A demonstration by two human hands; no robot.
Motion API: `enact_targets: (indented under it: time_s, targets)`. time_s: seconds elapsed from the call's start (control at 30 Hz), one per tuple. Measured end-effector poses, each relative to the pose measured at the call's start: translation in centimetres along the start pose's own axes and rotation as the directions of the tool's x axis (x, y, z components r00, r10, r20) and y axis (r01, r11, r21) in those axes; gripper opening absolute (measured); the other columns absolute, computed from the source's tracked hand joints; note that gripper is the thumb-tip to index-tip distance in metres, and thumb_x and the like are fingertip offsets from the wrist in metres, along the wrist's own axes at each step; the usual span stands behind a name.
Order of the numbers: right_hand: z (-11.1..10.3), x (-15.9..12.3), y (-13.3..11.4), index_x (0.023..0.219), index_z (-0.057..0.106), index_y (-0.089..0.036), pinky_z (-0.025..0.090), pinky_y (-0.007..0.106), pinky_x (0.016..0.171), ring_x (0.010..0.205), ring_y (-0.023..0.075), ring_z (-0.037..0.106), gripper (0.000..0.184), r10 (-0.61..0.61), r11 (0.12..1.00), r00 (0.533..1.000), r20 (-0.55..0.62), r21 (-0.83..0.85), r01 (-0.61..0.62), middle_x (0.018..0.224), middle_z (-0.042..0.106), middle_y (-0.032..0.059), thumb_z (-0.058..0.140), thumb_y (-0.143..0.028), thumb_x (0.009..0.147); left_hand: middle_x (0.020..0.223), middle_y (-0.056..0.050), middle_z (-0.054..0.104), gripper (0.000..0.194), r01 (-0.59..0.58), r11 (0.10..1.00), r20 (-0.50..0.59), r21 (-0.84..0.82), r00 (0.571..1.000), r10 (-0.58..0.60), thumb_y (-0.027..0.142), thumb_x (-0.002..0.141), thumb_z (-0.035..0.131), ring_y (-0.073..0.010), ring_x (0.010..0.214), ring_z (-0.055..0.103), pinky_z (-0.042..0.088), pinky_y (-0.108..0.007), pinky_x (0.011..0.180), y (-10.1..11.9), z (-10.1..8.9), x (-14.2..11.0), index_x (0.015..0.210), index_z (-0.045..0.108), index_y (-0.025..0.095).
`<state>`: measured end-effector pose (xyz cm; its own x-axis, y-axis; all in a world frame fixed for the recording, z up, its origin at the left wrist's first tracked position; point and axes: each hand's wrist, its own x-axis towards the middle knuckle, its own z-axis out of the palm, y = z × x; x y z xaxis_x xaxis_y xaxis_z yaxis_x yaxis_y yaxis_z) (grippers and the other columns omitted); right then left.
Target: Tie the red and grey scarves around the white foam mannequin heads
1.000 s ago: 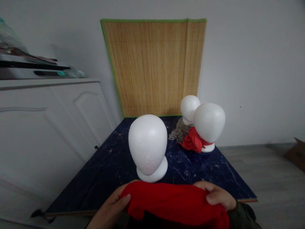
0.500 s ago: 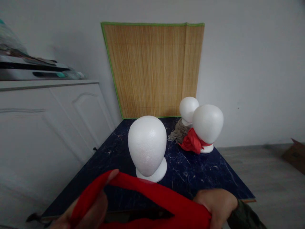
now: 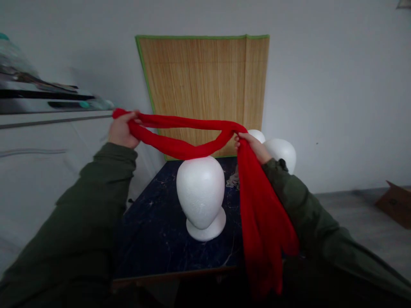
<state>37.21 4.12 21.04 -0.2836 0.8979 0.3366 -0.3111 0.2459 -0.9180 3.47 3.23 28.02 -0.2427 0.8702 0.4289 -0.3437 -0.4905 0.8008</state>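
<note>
A red scarf [image 3: 189,149] is stretched into a loop between my two hands, at the top of a white foam head [image 3: 201,188]. My left hand [image 3: 123,129] is closed around the loop's left end. At the right side, my right hand [image 3: 252,144] grips the scarf where the loop gathers, and its loose tail hangs down past the table's front edge. The front strand of the loop crosses just at the crown of the foam head, and I cannot tell whether it touches. The foam head stands upright on its round base.
Behind my right hand stand two more white foam heads, a nearer one [image 3: 281,152] and a farther one [image 3: 257,135], with a grey-brown cloth [image 3: 233,179] by them. The dark blue marbled table [image 3: 150,239] adjoins a white cabinet [image 3: 41,171]. A bamboo mat [image 3: 202,81] hangs behind.
Both hands have risen from the table's front edge and reached forward with the red scarf. Its loop is now up at the near foam head's crown, and the tail hangs on the right.
</note>
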Motion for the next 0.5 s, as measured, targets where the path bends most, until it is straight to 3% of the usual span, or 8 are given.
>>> enact_targets:
  time_s: [0.07, 0.13, 0.2, 0.33, 0.4, 0.47, 0.5]
  targets:
    - [0.5, 3.2, 1.7, 0.073, 0.05, -0.015, 0.041, 0.019, 0.057, 0.05, 0.0056, 0.047, 0.016, 0.03, 0.973, 0.979, -0.204, -0.218, -0.076, 0.058, 0.05, -0.0038, 0.044, -0.027, 0.081, 0.081, 0.003, 0.063, 0.04, 0.086, 0.996, -0.032, -0.008, 0.996, -0.087, 0.008, 0.081, 0.014, 0.0059, 0.055, 0.052, 0.033, -0.009, 0.065, -3.3, 0.0, 0.2, 0.094, 0.047, -0.011]
    - [0.5, 4.5, 4.4, 0.078, 0.052, -0.014, 0.042, 0.02, 0.059, 0.053, 0.0063, 0.049, 0.012, 0.054, 0.945, 0.959, -0.278, -0.297, -0.139, 0.061, 0.055, -0.0021, 0.043, -0.021, 0.081, 0.081, 0.0, 0.065, 0.024, 0.143, 0.99, -0.063, -0.009, 0.988, -0.143, 0.008, 0.08, 0.032, 0.0017, 0.056, 0.055, 0.039, -0.011, 0.067, -6.5, -1.0, -0.5, 0.087, 0.051, -0.006]
    - [0.1, 4.2, 7.7, 0.08, 0.054, -0.012, 0.043, 0.022, 0.061, 0.056, 0.0084, 0.052, 0.011, 0.09, 0.914, 0.951, -0.294, -0.356, -0.197, 0.063, 0.058, 0.0004, 0.044, -0.017, 0.079, 0.078, -0.002, 0.065, 0.016, 0.179, 0.983, -0.116, -0.025, 0.977, -0.181, 0.007, 0.079, 0.039, -0.001, 0.051, 0.053, 0.043, -0.014, 0.065, -9.3, -2.3, -1.6, 0.083, 0.052, 0.0]
    - [-1.4, 0.6, 13.8, 0.086, 0.058, -0.008, 0.046, 0.031, 0.066, 0.064, 0.0166, 0.058, 0.021, 0.186, 0.799, 0.943, -0.277, -0.515, -0.309, 0.069, 0.063, 0.0069, 0.06, -0.017, 0.067, 0.071, -0.003, 0.063, 0.026, 0.188, 0.977, -0.173, -0.097, 0.964, -0.202, 0.017, 0.082, 0.03, -0.0059, 0.052, 0.052, 0.046, -0.018, 0.058, -12.8, -4.8, -5.7, 0.078, 0.054, 0.007]
    - [-2.3, -2.0, 16.1, 0.095, 0.057, -0.006, 0.044, 0.037, 0.076, 0.08, 0.0226, 0.058, 0.04, 0.174, 0.739, 0.946, -0.273, -0.599, -0.309, 0.087, 0.064, 0.0125, 0.067, -0.019, 0.058, 0.074, -0.007, 0.064, 0.031, 0.202, 0.969, -0.151, -0.141, 0.963, -0.223, 0.023, 0.078, 0.031, -0.0097, 0.055, 0.053, 0.046, -0.022, 0.054, -13.7, -6.2, -9.0, 0.086, 0.057, 0.007]
    - [-3.1, -4.7, 17.8, 0.106, 0.054, -0.008, 0.036, 0.039, 0.089, 0.101, 0.0263, 0.052, 0.056, 0.137, 0.691, 0.955, -0.262, -0.666, -0.281, 0.107, 0.058, 0.0155, 0.07, -0.019, 0.053, 0.08, -0.01, 0.065, 0.039, 0.3, 0.911, -0.045, -0.282, 0.945, -0.325, 0.028, 0.07, 0.038, -0.0137, 0.056, 0.054, 0.047, -0.027, 0.053, -14.7, -7.7, -13.1, 0.096, 0.059, 0.008]
    - [-3.5, -6.2, 18.5, 0.111, 0.052, -0.008, 0.032, 0.04, 0.094, 0.109, 0.028, 0.046, 0.063, 0.118, 0.667, 0.96, -0.255, -0.696, -0.267, 0.115, 0.053, 0.0172, 0.071, -0.02, 0.052, 0.081, -0.011, 0.065, 0.042, 0.325, 0.895, -0.04, -0.306, 0.935, -0.353, 0.028, 0.066, 0.04, -0.0165, 0.06, 0.056, 0.048, -0.029, 0.054, -15.2, -8.4, -15.2, 0.098, 0.06, 0.009]
